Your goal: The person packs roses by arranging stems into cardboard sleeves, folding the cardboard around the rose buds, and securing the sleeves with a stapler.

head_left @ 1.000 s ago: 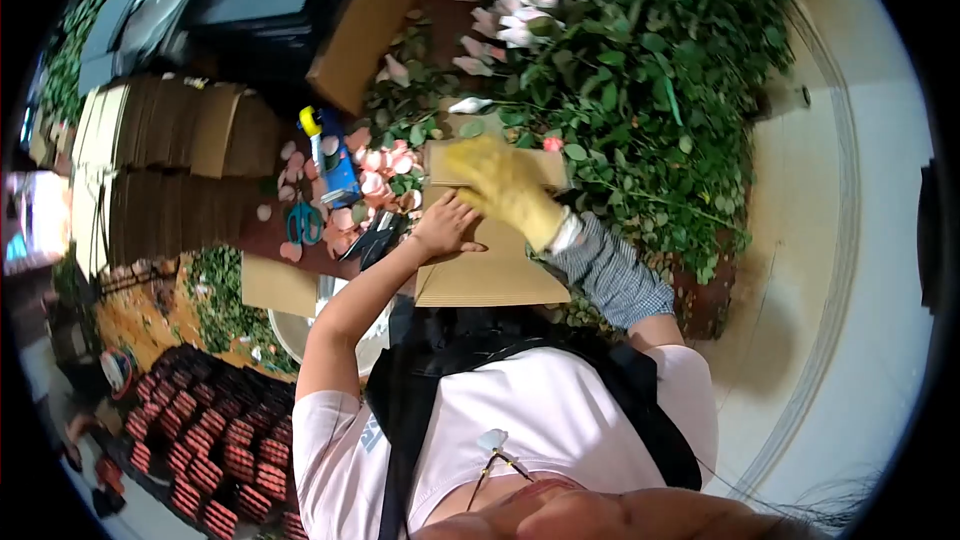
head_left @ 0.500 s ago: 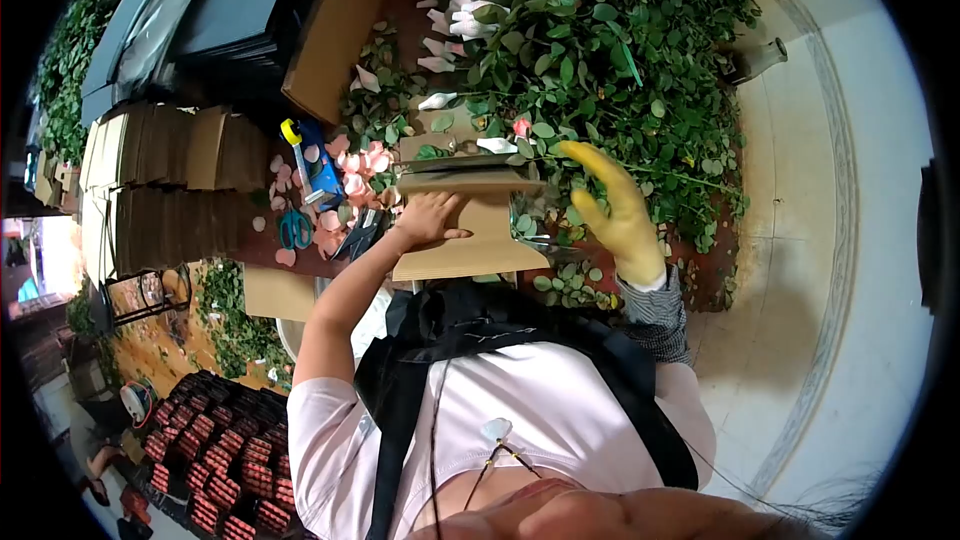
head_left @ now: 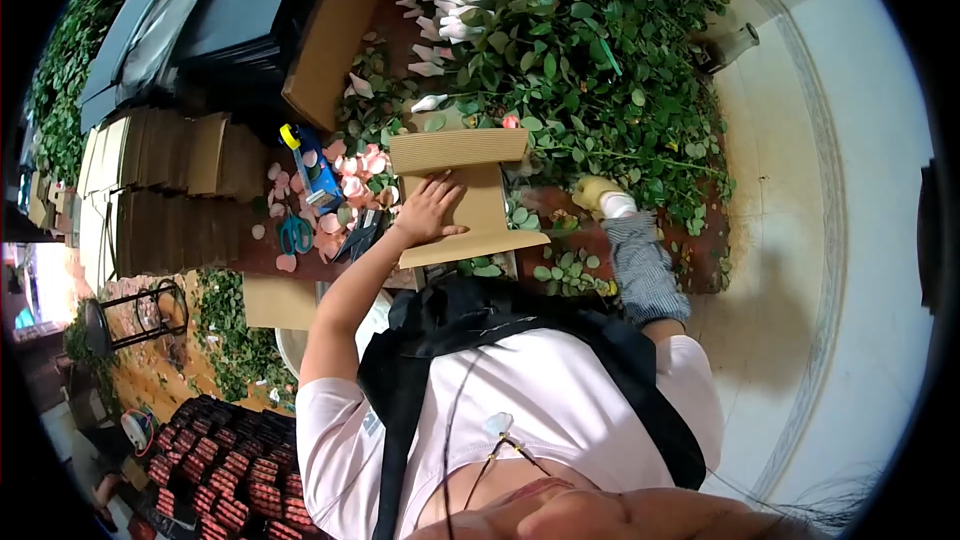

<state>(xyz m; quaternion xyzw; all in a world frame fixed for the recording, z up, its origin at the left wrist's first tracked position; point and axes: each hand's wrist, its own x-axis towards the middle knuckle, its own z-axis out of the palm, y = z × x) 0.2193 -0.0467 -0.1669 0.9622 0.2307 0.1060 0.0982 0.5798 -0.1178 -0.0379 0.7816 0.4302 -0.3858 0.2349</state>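
Note:
My bare left hand (head_left: 430,210) lies flat with fingers apart on a sheet of brown cardboard (head_left: 478,212). The sheet is bent up into flaps along its far and near sides. Leaves and clear plastic show at its right end. To the right, my right hand (head_left: 598,192) wears a yellow glove, with a checked sleeve over the forearm. Its fingers look curled in beside the leafy stems (head_left: 640,130); whatever they hold, if anything, is hidden. A pink rose (head_left: 511,122) peeks out past the far flap.
Roses in white sleeves (head_left: 455,25) lie at the back. Pink petals (head_left: 350,175), teal scissors (head_left: 295,233), a blue and yellow tape dispenser (head_left: 317,178) and a black stapler-like tool (head_left: 362,235) sit to the left. Stacked cardboard (head_left: 165,230) stands farther left.
My right hand has moved down and left, its fingers going from spread to curled. The far cardboard flap has tipped farther over. My left hand stays on the sheet.

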